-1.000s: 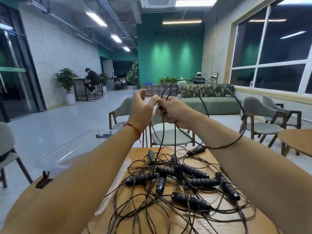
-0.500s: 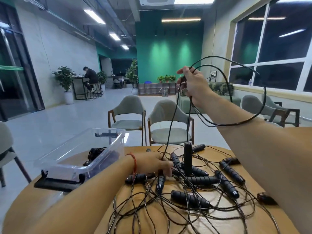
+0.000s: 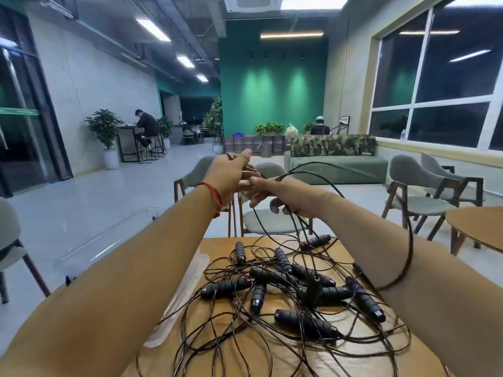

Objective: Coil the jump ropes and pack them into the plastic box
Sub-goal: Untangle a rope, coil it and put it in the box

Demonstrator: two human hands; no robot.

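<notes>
A tangle of black jump ropes [image 3: 288,289] with several ribbed black handles lies on the round wooden table [image 3: 353,360]. Both my hands are raised above it, close together. My left hand [image 3: 231,175] pinches a thin black cord at its fingertips. My right hand [image 3: 283,194] grips the same cord, whose loop [image 3: 408,240] arcs out and wraps under my right forearm. The clear plastic box [image 3: 109,240] sits at the table's left, mostly hidden behind my left arm.
A clear lid [image 3: 179,300] lies flat on the table beside the ropes. Two grey chairs [image 3: 272,219] stand just beyond the table, another round table [image 3: 479,227] at right. People sit far off in the room.
My left hand rose from the pile on the table to meet my right hand. My right hand came down and left. The rope loop now hangs around my right forearm.
</notes>
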